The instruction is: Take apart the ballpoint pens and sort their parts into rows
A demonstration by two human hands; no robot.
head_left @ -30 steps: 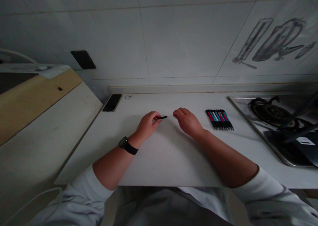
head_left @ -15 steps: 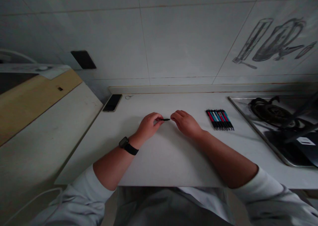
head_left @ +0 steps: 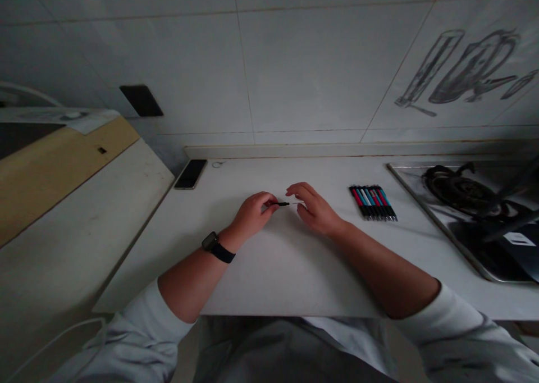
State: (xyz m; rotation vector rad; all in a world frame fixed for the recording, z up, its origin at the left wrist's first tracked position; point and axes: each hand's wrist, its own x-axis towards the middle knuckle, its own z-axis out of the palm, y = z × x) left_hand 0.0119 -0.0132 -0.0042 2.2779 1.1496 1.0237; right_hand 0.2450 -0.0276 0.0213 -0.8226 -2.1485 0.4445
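Note:
My left hand (head_left: 252, 214), a black watch on its wrist, is closed around a thin black pen (head_left: 281, 204) whose tip sticks out to the right. My right hand (head_left: 314, 208) sits just right of that tip, thumb and forefinger pinched on a thin pale piece coming out of the pen's end. I cannot make out what that piece is. Both hands rest low over the white countertop (head_left: 269, 259). A row of several pens (head_left: 373, 202) with red, blue and black barrels lies to the right of my right hand.
A dark phone (head_left: 190, 173) lies at the counter's back left corner. A gas stove (head_left: 475, 209) with a black burner fills the right side. A wood and white board (head_left: 71, 203) slopes on the left. A tiled wall stands behind.
My right hand closed the gap to the pen tip, then drew slightly right, pulling a thin pale piece out of the pen's end. My left hand stayed in place.

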